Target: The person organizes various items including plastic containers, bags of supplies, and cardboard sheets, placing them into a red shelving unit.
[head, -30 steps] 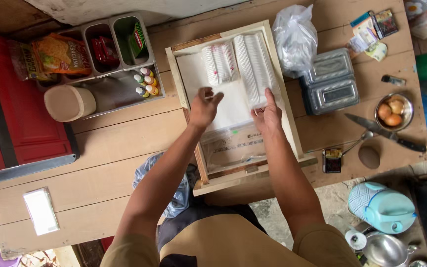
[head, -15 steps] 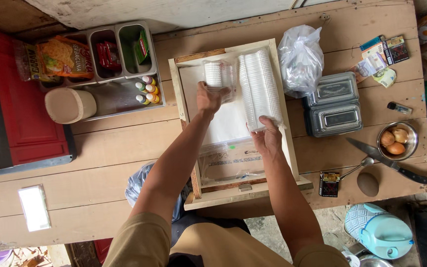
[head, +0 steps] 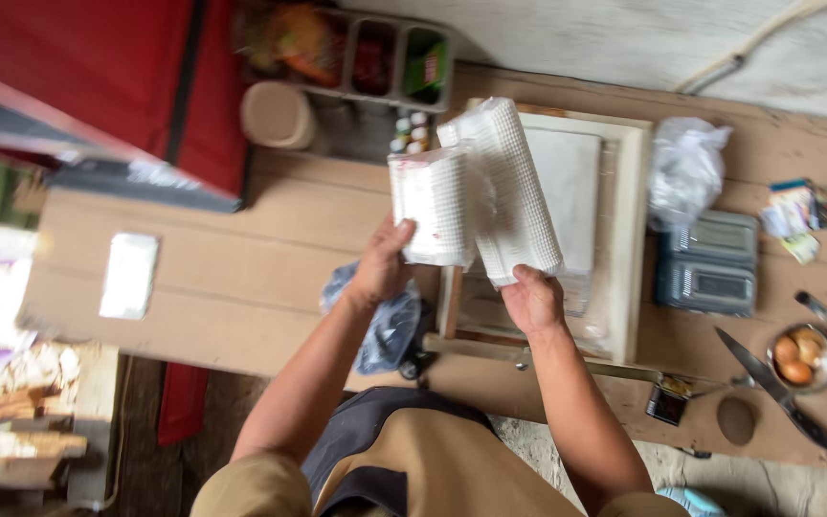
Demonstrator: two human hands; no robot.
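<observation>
Stacked white foam cups in two plastic sleeves, which lay in the shallow wooden tray a second ago, are now lifted above the counter, left hand grasping one sleeve, right hand the other.

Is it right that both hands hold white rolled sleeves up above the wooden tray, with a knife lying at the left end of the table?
Not quite. The left hand and right hand do hold the white rolled sleeves above the wooden tray, but the knife lies at the right end of the table, beside a small metal bowl. The head view shows it.
</observation>
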